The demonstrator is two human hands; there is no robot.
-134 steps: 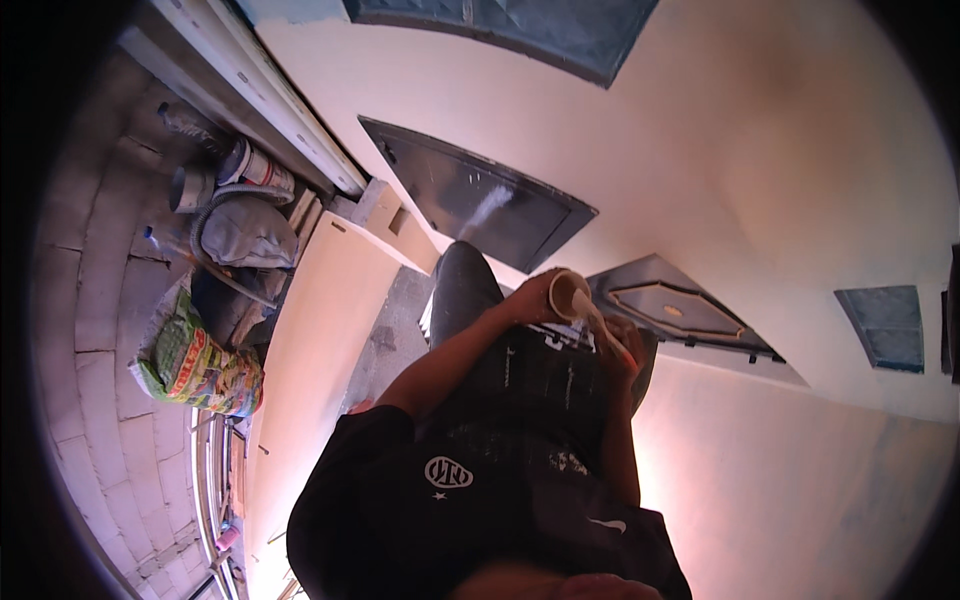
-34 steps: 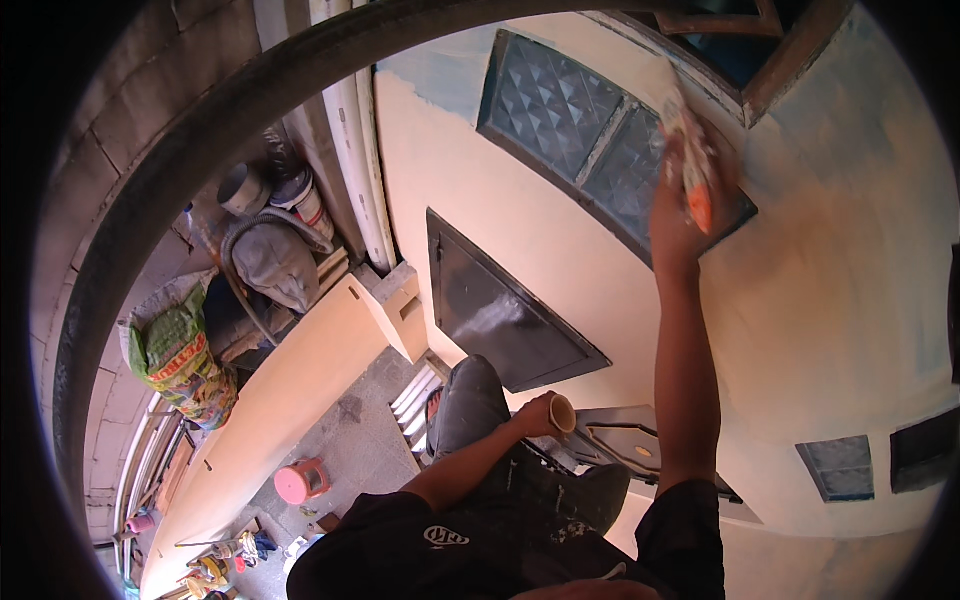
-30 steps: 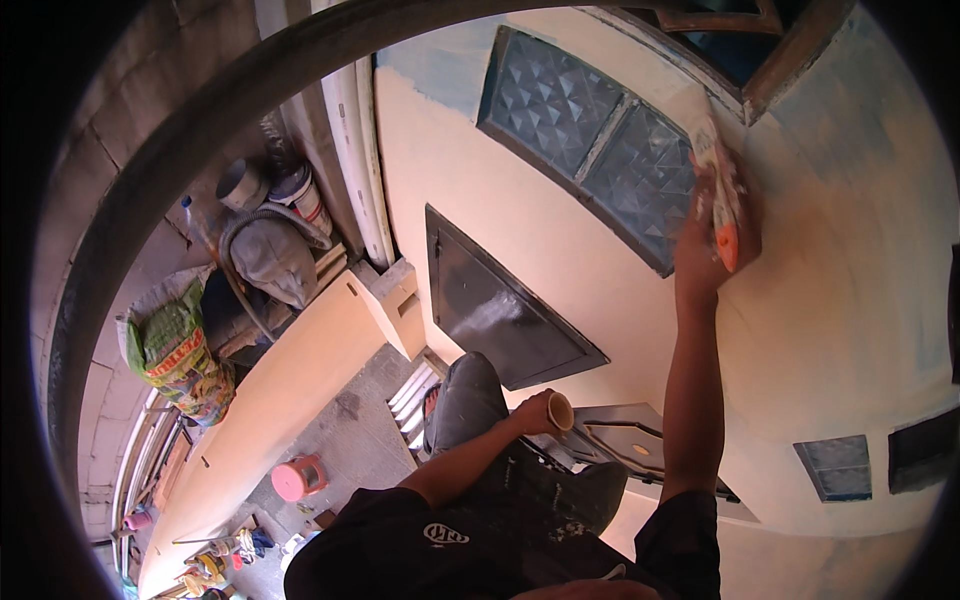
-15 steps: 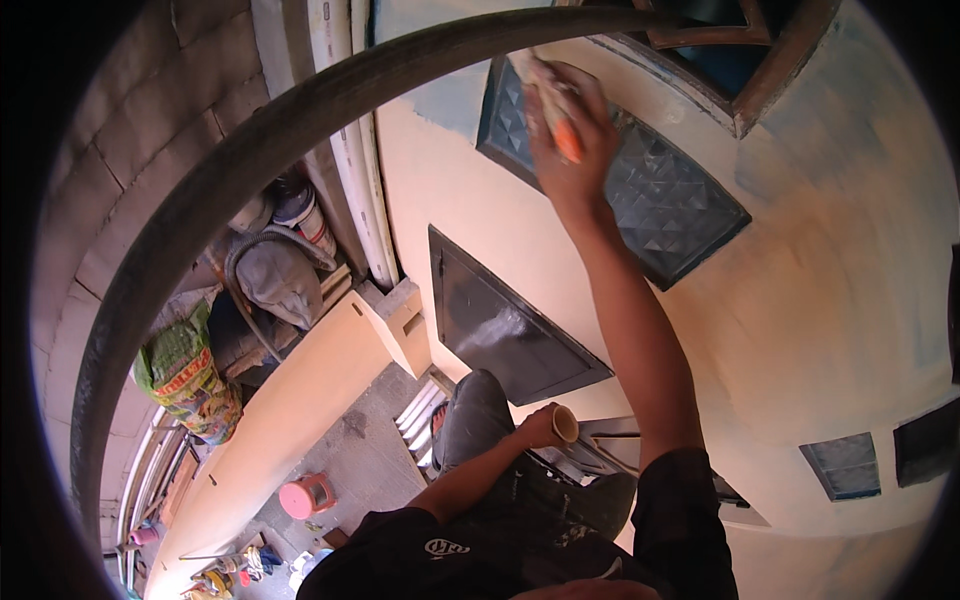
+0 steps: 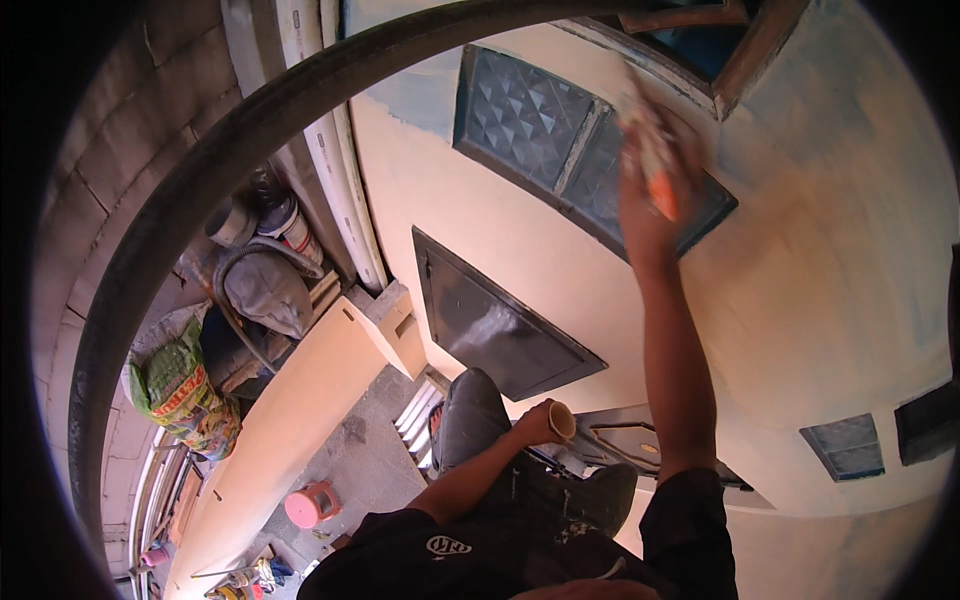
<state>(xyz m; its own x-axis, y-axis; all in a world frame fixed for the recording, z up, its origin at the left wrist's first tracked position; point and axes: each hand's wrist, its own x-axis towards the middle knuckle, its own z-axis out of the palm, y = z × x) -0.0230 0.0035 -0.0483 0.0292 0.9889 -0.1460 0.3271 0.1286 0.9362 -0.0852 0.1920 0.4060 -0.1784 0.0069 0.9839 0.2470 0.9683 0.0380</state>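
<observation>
Raised high against the cream-painted wall [image 5: 380, 190], my right hand [image 5: 678, 150] is closed around a paintbrush [image 5: 660, 190] with an orange handle end. Motion smears the brush and fingers; the bristle end points up toward the strip of wall under the brown window frame [image 5: 765, 55]. Behind that hand is a dark patterned glass panel [image 5: 525, 110], partly hidden by it. Low in front of my body, my left hand [image 5: 535, 425] grips a small cup [image 5: 562, 422] whose open top looks cream-coloured. Whether there is paint inside is hard to see.
A thick dark hose [image 5: 190, 170] arcs across the view. White ladder rungs [image 5: 415, 428] show below my knee. A dark metal hatch [image 5: 500, 320] is set in the wall. Down left are a green sack [image 5: 185, 390], a low cream wall [image 5: 290, 415] and a pink stool [image 5: 312, 505].
My right hand has swept rightward along the wall with the paintbrush, uncovering the left half of the glass panel. My left hand stays low with the cup. The view has shifted slightly.
</observation>
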